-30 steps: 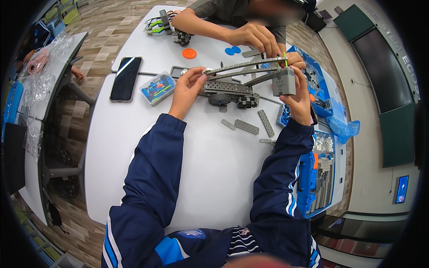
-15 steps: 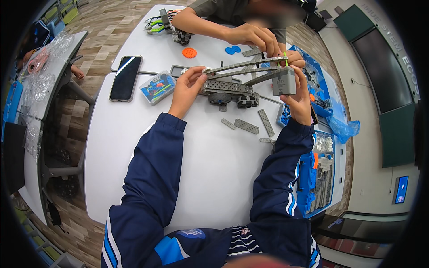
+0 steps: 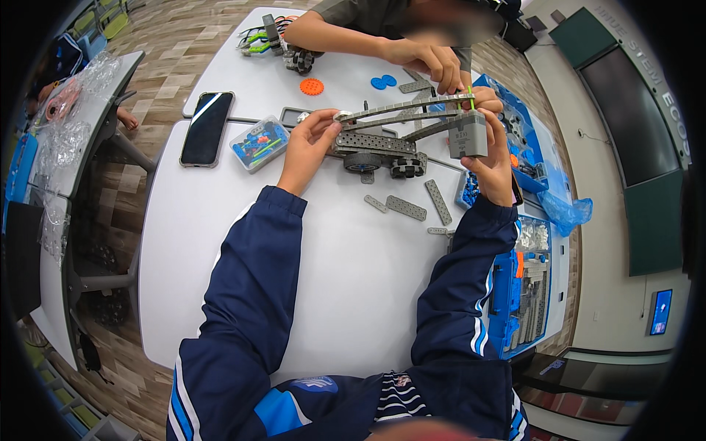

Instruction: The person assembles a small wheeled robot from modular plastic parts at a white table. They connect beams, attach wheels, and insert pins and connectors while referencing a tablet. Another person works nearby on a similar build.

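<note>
A grey wheeled model built from perforated plastic beams (image 3: 379, 144) stands on the white table, two long beams slanting up to the right from it. My left hand (image 3: 312, 143) pinches the left end of the model. At the beams' right end, my right hand (image 3: 494, 162) grips a grey box-shaped motor (image 3: 467, 134) between thumb and fingers. Bright green shafts (image 3: 471, 98) stick up above the motor. Across the table, another person's hands (image 3: 434, 65) work at these shafts. Several loose grey plates (image 3: 406, 208) lie in front of the model.
A phone (image 3: 207, 129) and a clear box of small blue and green parts (image 3: 260, 145) lie on the left. Blue parts cases (image 3: 504, 294) line the right side. Behind sit an orange disc (image 3: 312, 87), blue discs (image 3: 383, 82) and another built model (image 3: 298, 60).
Both my hands keep their places on the model and the motor. The other person's forearm and hand have shifted very slightly to the right and down.
</note>
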{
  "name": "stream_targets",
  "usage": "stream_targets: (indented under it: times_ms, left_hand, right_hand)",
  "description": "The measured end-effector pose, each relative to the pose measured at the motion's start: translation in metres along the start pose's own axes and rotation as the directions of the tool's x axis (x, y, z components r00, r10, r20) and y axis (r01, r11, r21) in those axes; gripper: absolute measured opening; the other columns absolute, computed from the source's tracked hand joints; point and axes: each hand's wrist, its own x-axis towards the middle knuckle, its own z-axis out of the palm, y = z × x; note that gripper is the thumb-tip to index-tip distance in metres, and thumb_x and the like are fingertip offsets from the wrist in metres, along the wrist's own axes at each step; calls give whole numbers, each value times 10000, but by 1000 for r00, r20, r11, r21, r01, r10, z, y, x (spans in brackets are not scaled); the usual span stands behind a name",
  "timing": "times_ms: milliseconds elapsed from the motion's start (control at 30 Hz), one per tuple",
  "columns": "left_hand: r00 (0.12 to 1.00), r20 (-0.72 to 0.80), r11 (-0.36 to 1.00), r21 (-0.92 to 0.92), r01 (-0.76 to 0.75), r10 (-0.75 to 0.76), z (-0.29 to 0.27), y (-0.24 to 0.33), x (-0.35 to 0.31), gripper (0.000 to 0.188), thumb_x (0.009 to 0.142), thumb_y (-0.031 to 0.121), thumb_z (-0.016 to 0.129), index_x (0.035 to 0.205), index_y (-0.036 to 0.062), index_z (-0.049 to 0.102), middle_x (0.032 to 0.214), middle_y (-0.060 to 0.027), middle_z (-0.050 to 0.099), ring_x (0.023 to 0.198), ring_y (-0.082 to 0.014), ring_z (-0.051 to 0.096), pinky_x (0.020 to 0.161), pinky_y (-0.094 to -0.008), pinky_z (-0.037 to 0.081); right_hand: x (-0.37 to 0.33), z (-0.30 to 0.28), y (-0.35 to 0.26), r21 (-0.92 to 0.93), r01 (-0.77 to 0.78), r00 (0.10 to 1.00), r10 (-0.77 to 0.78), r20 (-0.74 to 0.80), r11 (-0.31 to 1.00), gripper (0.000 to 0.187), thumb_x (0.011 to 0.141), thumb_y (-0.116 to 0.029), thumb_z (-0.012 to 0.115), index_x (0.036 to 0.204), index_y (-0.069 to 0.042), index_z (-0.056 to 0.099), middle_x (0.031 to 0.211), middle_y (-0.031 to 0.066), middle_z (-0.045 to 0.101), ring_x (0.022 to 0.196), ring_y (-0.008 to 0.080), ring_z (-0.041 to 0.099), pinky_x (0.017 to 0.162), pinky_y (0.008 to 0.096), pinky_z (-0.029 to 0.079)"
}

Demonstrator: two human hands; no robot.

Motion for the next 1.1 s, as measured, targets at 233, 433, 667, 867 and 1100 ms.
stream_targets:
  times_ms: [233,433,667,867,1100]
  left_hand:
    - [999,25,998,52,-34,33,-3,-6,2,340,983,186,624,1288,43,575,1168,-46,679,987,-72,619,724,-212,514]
    - [999,27,998,51,-35,34,-4,-7,3,334,982,185,628,1277,38,575,1169,-51,682,979,-73,624,723,-214,517]
    - [1000,8,1000,-5,1,-1,-1,-3,2,286,966,119,629,1227,8,599,1151,-85,681,1080,-127,625,940,-260,473]
    - [1000,-3,1000,-6,14,-14,0,-1,1,281,965,115,629,1223,8,600,1133,-78,687,1058,-116,626,916,-249,476]
    - [1000,15,1000,-15,4,-4,0,-1,1,275,968,123,630,1218,13,603,1125,-72,689,1022,-95,620,847,-227,476]
  right_hand:
    - [0,-1,1,4,0,1000,0,0,1000,903,653,-11,828,1446,-93,404,1368,124,510,1298,240,467,1083,373,366]
    - [0,-2,2,-4,7,1000,-7,4,1000,904,650,-6,828,1444,-98,406,1376,128,504,1307,240,458,1088,374,358]
    - [-1,-3,1,-8,1,1000,0,10,1000,898,652,-9,834,1439,-92,408,1375,122,503,1305,240,455,1089,372,353]
    - [-2,-3,0,-5,2,1000,-2,17,1000,902,653,-10,838,1441,-92,407,1368,123,513,1300,238,462,1084,371,359]
    - [-2,-2,0,-12,6,1000,-5,3,1000,912,655,-5,831,1452,-87,395,1387,130,505,1307,241,465,1087,377,364]
